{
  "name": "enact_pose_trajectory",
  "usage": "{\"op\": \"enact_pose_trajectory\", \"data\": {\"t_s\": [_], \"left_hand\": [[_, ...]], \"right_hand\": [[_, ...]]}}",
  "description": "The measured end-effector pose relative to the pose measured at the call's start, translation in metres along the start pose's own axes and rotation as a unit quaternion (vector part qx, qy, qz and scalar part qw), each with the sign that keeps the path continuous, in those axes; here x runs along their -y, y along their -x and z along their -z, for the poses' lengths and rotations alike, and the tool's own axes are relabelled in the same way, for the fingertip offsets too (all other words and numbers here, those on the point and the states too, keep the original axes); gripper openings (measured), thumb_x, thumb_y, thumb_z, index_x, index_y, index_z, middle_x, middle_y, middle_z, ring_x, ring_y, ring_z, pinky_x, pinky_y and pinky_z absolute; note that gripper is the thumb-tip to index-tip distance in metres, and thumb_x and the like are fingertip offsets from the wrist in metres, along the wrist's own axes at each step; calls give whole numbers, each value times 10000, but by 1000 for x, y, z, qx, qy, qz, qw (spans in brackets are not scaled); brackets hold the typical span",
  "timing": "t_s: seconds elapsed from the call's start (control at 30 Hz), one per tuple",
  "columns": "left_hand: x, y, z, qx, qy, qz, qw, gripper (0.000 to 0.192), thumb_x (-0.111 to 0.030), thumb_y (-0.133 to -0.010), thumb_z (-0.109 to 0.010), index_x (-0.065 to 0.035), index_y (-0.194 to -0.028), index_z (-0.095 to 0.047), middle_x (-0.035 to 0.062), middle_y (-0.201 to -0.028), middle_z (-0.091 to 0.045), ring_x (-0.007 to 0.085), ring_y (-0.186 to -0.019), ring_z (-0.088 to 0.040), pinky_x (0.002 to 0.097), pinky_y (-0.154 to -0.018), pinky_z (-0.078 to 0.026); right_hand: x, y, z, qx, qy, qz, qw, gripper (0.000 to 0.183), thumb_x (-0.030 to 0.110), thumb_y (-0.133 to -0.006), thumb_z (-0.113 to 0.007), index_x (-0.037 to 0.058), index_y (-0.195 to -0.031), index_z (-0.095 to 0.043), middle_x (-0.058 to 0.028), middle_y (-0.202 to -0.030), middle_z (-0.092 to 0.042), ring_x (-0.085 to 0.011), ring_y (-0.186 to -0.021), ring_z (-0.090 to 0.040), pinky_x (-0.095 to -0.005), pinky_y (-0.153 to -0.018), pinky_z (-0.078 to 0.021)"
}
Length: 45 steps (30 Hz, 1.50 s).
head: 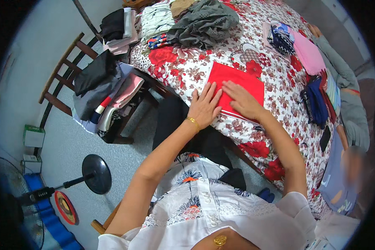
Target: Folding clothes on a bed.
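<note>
A red folded cloth (242, 73) with a thin white edge lies flat on the bed, over a floral bedsheet (187, 70). My left hand (205, 104) rests palm down across its left edge, fingers spread; a gold bangle (193, 124) circles that wrist. Flat on the middle of the cloth is my right hand (241, 98), its fingertips close to those of the left. Neither hand grips anything. Part of the cloth's near left corner is hidden under my left hand.
A wooden chair (60, 79) at left bears stacked folded clothes (95, 73). A crumpled grey garment (206, 23) lies at the bed's far side. Folded clothes (315, 97) and a black phone (325, 139) lie at right, beside a person (353, 115) lying down. A pedestal fan (34, 195) stands lower left.
</note>
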<state>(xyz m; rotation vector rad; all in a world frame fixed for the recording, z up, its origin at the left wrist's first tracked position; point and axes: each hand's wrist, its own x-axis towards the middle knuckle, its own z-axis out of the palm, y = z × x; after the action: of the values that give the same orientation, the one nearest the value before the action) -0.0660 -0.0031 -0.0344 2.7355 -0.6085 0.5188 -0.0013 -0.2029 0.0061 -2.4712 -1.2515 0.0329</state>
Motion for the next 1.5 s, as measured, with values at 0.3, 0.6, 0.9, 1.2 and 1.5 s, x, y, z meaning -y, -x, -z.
{"op": "enact_pose_trajectory", "data": {"t_s": [0.3, 0.6, 0.9, 1.2, 1.5], "left_hand": [[-1, 14, -8, 20, -2, 9, 1000, 587, -352, -858, -452, -61, -1349, -312, 123, -1436, -227, 290, -1340, -169, 501, -1054, -167], [0, 18, -14, 36, 2, 15, 999, 612, -407, -867, -428, -64, -1356, -295, 125, -1436, -222, 297, -1345, -150, 508, -1062, -140], [-2, 16, -12, 28, -10, 18, 999, 628, -420, -856, -446, -76, -1360, -298, 108, -1442, -216, 268, -1346, -157, 512, -1052, -156], [-2, 17, -8, 36, 0, 20, 999, 638, -412, -852, -456, -100, -1375, -268, 103, -1450, -196, 278, -1347, -154, 515, -1058, -145], [40, 16, 11, -10, -7, -125, 992, 520, -134, -712, -597, -148, -1218, -477, 59, -1317, -417, 247, -1237, -362, 505, -1003, -267]], "right_hand": [[-50, -56, -13, 32, 52, -85, 994, 600, 387, -921, -355, 39, -1388, -210, -132, -1449, -204, -264, -1348, -168, -419, -1087, -140], [-22, -70, -36, -71, 91, -60, 992, 663, 383, -891, -405, -13, -1378, -191, -182, -1444, -180, -296, -1343, -169, -421, -1085, -141], [-11, -49, -33, -23, 75, -80, 994, 680, 413, -894, -393, 5, -1389, -168, -168, -1454, -159, -275, -1353, -144, -399, -1096, -120], [-89, 30, -3, -41, 213, -262, 940, 647, 405, -900, -392, 15, -1381, -205, -149, -1434, -235, -277, -1339, -192, -421, -1079, -166], [-35, 116, 31, -120, 204, -134, 962, 562, 64, -773, -577, 40, -1296, -372, -158, -1283, -431, -311, -1169, -426, -402, -976, -341]]}}
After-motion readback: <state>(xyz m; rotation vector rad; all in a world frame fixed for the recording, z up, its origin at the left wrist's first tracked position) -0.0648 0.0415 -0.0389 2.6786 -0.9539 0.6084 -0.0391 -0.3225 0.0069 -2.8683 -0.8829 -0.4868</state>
